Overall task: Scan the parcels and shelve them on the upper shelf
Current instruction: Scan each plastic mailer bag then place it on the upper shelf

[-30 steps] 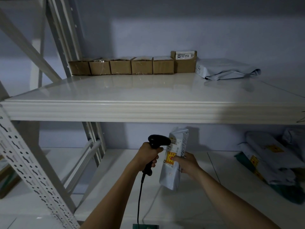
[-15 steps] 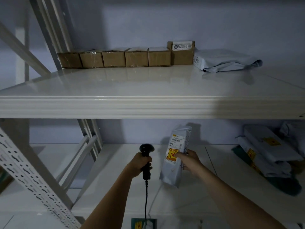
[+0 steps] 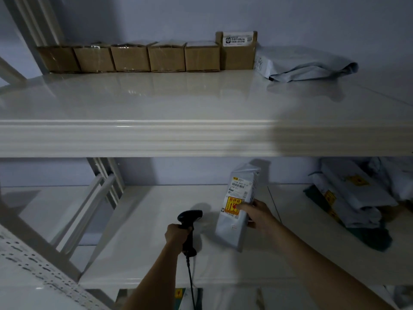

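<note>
Parcels are the job, and one of them, a grey mailer (image 3: 238, 211), is being held upright in front of the lower shelf (image 3: 143, 242) by the right hand (image 3: 257, 214), whose fingers (image 3: 242, 206) are reaching across the orange sticker on its face while the thumb, hidden behind, is presumably pinching from the back. Its white barcode label is sitting above the sticker, facing the camera. Beside it the left hand (image 3: 177, 234) is wrapping curled fingers round the handle of a black barcode scanner (image 3: 189, 222), its head turned towards the mailer and its cord hanging down. Farther right on the lower shelf, a loose heap of mailers (image 3: 353, 202) is waiting. Above, the upper shelf (image 3: 201, 135) is carrying a row of cardboard boxes (image 3: 147, 57) along the back wall and a slumped grey bag (image 3: 304, 63) just beside the tallest box, with bare surface in front. Whether the scan has registered cannot be told. Risks from here look plain: the mailer is soft and gripped at one edge only, so it may be sagging or slipping during the lift; the front lip of the upper shelf is jutting right above it and could be catching the top corner; and the dangling cord could be snagging on the shelf edge as the arms are rising.
</note>
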`<action>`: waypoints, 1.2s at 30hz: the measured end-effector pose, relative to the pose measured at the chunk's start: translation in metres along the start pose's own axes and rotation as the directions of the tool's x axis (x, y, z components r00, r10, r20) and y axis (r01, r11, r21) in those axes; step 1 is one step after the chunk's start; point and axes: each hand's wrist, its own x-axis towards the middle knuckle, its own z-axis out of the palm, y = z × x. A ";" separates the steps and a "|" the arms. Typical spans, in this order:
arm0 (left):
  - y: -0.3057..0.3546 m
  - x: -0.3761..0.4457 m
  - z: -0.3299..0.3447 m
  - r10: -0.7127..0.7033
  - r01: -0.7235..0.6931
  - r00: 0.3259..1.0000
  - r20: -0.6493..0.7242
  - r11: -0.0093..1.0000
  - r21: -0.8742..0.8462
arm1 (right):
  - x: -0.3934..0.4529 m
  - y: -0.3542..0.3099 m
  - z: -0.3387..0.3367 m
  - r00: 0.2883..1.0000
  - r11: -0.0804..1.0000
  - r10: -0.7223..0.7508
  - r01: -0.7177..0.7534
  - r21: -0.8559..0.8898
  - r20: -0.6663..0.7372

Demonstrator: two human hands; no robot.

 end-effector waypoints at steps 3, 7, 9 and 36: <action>-0.007 0.005 0.002 0.005 -0.005 1.000 -0.009 0.998 0.063 | -0.004 0.000 -0.004 0.999 1.000 0.006 -0.005 -0.029 0.052; -0.011 0.007 -0.003 0.010 0.000 0.998 -0.064 0.986 0.165 | -0.009 -0.003 -0.011 0.993 0.997 0.008 0.000 -0.075 0.116; -0.010 0.008 -0.005 0.006 0.009 0.998 -0.067 0.976 0.216 | -0.011 -0.005 -0.014 0.990 0.998 -0.003 0.013 -0.069 0.144; 0.084 -0.218 0.004 0.766 -0.728 0.525 0.371 0.630 -0.271 | -0.146 -0.029 -0.080 0.890 0.908 -0.333 0.392 -0.151 0.310</action>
